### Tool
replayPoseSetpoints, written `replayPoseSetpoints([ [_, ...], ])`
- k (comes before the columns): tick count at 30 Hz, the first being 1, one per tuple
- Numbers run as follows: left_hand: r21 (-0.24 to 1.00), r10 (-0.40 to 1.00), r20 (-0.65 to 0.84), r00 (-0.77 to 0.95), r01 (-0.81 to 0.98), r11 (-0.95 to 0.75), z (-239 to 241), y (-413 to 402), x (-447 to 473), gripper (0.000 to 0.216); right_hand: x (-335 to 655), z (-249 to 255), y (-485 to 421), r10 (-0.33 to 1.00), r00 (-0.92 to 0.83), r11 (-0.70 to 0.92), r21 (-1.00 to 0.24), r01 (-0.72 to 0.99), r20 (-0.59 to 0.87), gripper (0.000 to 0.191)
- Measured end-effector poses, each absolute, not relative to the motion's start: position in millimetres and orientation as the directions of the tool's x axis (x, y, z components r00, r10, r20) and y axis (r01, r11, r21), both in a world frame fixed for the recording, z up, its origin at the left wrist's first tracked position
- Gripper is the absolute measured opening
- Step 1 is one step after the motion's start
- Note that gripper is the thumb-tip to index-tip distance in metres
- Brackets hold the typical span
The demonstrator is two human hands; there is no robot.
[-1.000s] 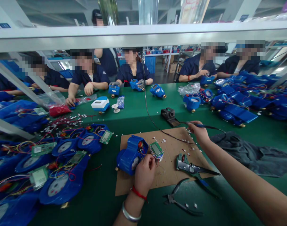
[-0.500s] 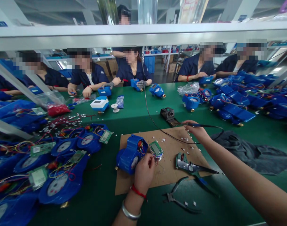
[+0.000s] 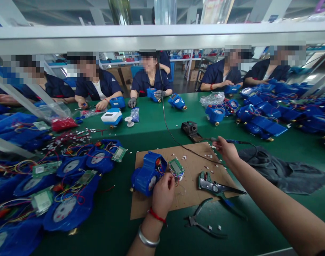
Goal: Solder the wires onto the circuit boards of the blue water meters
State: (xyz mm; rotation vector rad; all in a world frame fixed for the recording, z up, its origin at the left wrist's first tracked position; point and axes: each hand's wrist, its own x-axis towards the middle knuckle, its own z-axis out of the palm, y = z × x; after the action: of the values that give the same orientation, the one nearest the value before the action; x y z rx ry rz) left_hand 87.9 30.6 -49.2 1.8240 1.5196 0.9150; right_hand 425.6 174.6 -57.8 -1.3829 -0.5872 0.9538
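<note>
My right hand [image 3: 225, 151] is closed around a soldering iron [image 3: 233, 141], whose tip end points at the black soldering stand [image 3: 190, 131]. My left hand [image 3: 164, 190] pinches at the near edge of a small green circuit board [image 3: 176, 166] with a display. Thin wires run there, but what lies between the fingertips is too small to make out. Left of the board a blue water meter [image 3: 147, 174] lies with its housing open and wires inside. Board and meter rest on a brown cardboard sheet [image 3: 142, 209].
Wire strippers [image 3: 215, 186] lie on the cardboard's right side, cutting pliers [image 3: 198, 220] nearer me. A dark cloth [image 3: 282, 172] is at right. Several wired blue meters [image 3: 69, 209] crowd the left. A shelf beam [image 3: 162, 39] crosses above; co-workers sit opposite.
My right hand has shifted a little right and toward me with the soldering iron. My left hand stays at the board. Across the table, a co-worker's gloved hand has moved off a blue meter.
</note>
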Motion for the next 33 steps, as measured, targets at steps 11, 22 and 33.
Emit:
replayPoseSetpoints([
  [11, 0.792, 0.982, 0.141, 0.127, 0.58, -0.189, -44.3, 30.1, 87.8, 0.012, 394.4, -65.8, 190.8, 0.825, 0.506, -0.077, -0.937, -0.342, -0.252, 0.013],
  [22, 0.799, 0.978, 0.167, 0.127, 0.564, -0.21, -49.0, 31.9, 87.2, 0.012, 406.2, -44.2, 166.5, 0.852, 0.515, -0.048, -0.994, -0.098, -0.092, 0.013],
  [33, 0.835, 0.979, 0.167, 0.12, 0.51, -0.205, -52.1, 31.0, 87.9, 0.014, 404.9, -6.2, 148.8, 0.915, 0.4, -0.069, -0.998, 0.014, -0.058, 0.017],
])
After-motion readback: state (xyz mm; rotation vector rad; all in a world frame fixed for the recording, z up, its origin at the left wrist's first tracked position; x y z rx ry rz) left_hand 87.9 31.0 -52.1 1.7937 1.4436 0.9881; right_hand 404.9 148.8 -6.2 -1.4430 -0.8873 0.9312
